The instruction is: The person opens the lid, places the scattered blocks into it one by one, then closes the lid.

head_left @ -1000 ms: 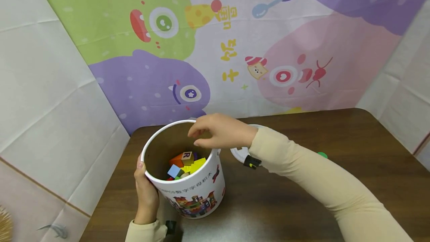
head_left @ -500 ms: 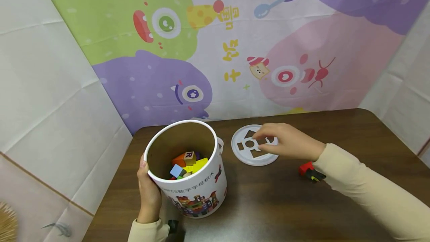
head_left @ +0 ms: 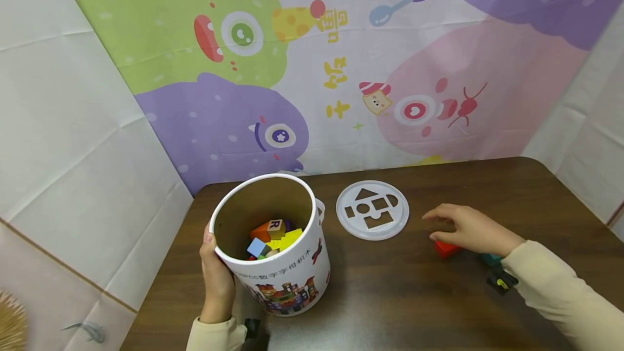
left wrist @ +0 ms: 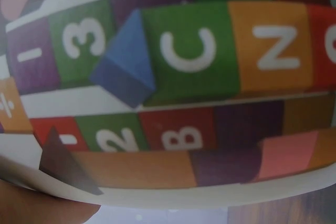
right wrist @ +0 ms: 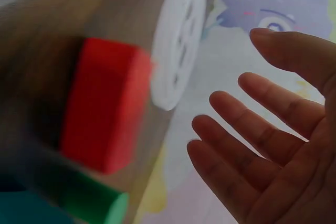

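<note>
A white bucket (head_left: 304,264) printed with colourful blocks stands tilted in the head view. My left hand (head_left: 216,280) grips its left side, fingertips at the rim; the print fills the left wrist view. Inside lie several wooden blocks, among them a light blue block (head_left: 258,248) and an orange one. At the right, my right hand (head_left: 475,229) hovers with spread fingers over a red block (head_left: 442,249), partly hidden beneath it. The right wrist view shows an empty palm, the red block (right wrist: 100,103), and a green cylinder (right wrist: 94,198) beside it.
A round white lid (head_left: 353,226) with shaped cut-outs lies flat on the brown table (head_left: 390,297), right of the bucket. Near the right wrist is a teal block (head_left: 491,259). A cartoon-printed cloth (head_left: 331,145) hangs behind the table's far edge.
My right hand has moved from over the bucket's rim, past the lid, to the red block at the right. The left hand stays on the bucket.
</note>
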The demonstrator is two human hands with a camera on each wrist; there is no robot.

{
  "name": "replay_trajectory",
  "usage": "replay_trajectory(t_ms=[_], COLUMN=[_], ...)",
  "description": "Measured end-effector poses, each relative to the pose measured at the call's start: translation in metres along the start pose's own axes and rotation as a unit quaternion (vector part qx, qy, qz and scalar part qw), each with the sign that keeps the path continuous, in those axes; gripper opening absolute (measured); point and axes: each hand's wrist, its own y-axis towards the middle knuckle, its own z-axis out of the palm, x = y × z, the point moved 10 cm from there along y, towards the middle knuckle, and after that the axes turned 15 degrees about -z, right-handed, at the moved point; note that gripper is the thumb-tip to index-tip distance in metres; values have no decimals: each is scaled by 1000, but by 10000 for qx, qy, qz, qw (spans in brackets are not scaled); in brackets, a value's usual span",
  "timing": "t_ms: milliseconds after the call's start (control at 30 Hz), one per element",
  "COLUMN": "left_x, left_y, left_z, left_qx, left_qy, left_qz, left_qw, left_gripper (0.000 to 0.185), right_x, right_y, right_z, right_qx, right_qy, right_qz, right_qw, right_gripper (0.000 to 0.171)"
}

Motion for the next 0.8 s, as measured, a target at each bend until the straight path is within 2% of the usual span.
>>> replay_trajectory(t_ms=[267, 800], left_x=[0, 1], left_y=[0, 0], left_z=[0, -1], left_qx=[-27, -59], left_qy=[181, 170], left_qz=[-2, -5], left_qw=[9998, 9998], left_gripper=[55, 56], right_x=[-22, -30], right_y=[-15, -22], right_z=[21, 35], right_qx=[167, 405], right_qy=[-235, -199], right_qz=[28, 82], right_qw=[9996, 9989], right_gripper=[41, 40])
